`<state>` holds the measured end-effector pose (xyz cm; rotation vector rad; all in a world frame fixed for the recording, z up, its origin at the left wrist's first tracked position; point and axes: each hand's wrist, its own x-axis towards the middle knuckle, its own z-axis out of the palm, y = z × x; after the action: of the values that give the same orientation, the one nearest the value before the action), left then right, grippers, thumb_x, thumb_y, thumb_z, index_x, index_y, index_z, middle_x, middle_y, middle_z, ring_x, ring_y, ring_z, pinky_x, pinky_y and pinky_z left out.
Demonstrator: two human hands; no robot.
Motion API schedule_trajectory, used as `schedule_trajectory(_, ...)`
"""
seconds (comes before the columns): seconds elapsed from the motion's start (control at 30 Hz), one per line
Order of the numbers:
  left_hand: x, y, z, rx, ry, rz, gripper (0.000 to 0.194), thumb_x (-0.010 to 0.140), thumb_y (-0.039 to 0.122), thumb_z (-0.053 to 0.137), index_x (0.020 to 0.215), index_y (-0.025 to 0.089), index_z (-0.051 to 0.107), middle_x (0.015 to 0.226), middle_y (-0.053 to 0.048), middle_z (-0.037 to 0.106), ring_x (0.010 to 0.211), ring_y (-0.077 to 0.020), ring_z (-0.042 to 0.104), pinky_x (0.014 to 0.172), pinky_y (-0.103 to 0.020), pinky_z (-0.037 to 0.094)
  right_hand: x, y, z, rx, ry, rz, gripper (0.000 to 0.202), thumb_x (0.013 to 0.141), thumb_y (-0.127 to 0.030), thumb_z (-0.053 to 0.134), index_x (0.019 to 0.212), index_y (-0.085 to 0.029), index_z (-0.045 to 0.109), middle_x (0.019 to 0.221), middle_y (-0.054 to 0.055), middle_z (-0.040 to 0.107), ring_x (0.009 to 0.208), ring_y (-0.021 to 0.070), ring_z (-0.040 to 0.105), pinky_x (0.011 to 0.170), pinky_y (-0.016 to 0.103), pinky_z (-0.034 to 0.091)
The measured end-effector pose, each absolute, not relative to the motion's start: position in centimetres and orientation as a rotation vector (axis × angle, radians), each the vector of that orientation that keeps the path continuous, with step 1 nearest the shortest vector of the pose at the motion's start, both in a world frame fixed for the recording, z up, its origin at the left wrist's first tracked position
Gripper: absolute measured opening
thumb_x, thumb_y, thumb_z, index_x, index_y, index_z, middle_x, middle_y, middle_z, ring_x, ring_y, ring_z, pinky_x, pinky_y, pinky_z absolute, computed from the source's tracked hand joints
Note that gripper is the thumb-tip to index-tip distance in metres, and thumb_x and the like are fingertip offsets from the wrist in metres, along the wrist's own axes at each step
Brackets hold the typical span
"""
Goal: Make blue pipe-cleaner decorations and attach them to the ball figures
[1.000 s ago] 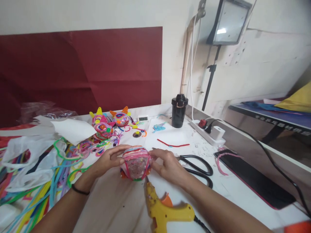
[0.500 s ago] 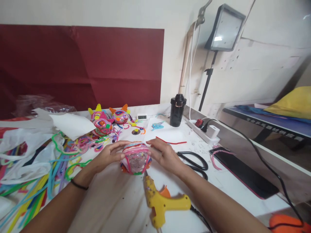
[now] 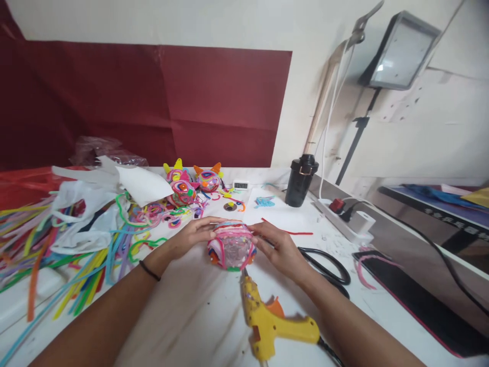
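Observation:
A round ball wrapped in pink, white, red and blue fuzzy strips rests on the white table, with a bare, clear-looking patch facing me. My left hand is closed round its left side. From the right, my right hand grips it with bent fingers. Just in front of the ball lies a yellow hot glue gun, its nozzle pointing at the ball's lower edge. Black-handled scissors lie partly hidden behind my right forearm. A red pipe cleaner is beyond my right hand.
Many coloured pipe cleaners and a white plastic bag spread over the left side. Finished decorated balls stand at the back near a small digital timer. A black bottle, power strip and dark phone are at right.
My view has turned left, so everything sits further right in the picture. Both hands stay on the ball, and the glue gun keeps its place on the table.

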<state>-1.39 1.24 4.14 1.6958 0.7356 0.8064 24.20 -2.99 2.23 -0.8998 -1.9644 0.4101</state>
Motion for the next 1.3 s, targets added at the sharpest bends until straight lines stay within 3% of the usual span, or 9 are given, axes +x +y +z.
schedule_trajectory(0.4, -1.3, 1.7, 2.6, 1.607, 0.625, 0.823, 0.043, 0.081, 0.025, 0.057, 0.124, 0.021, 0.056, 0.138, -0.007, 0.049, 0.129, -0.0292, 0.038, 0.107, -0.042, 0.026, 24.5, -2.7, 1.6, -0.918, -1.969, 0.422, 0.024, 0.087, -0.030, 0.053, 0.110, -0.026, 0.060, 0.107, 0.007, 0.064, 0.104, 0.0228, 0.057, 0.086, 0.038, 0.048)
schedule_trajectory(0.83, -1.2, 1.2, 2.6, 1.380, 0.580, 0.818, 0.039, 0.081, 0.019, 0.058, 0.120, 0.022, 0.060, 0.136, -0.005, 0.051, 0.128, -0.0268, 0.040, 0.104, -0.037, 0.031, 24.6, -2.7, 1.6, -0.962, -1.929, 0.497, 0.025, 0.087, -0.030, 0.054, 0.110, -0.024, 0.060, 0.105, 0.008, 0.063, 0.093, 0.0206, 0.060, 0.079, 0.035, 0.050)
schedule_trajectory(1.3, -1.6, 2.0, 1.8, 1.237, 0.464, 0.778, 0.047, 0.079, 0.016, 0.054, 0.126, 0.021, 0.053, 0.136, -0.007, 0.051, 0.128, -0.0282, 0.039, 0.104, -0.040, 0.031, 24.3, -2.5, 1.5, -0.961, -1.843, 0.606, 0.025, 0.086, -0.030, 0.054, 0.110, -0.023, 0.061, 0.102, 0.008, 0.064, 0.090, 0.0198, 0.062, 0.078, 0.035, 0.051)
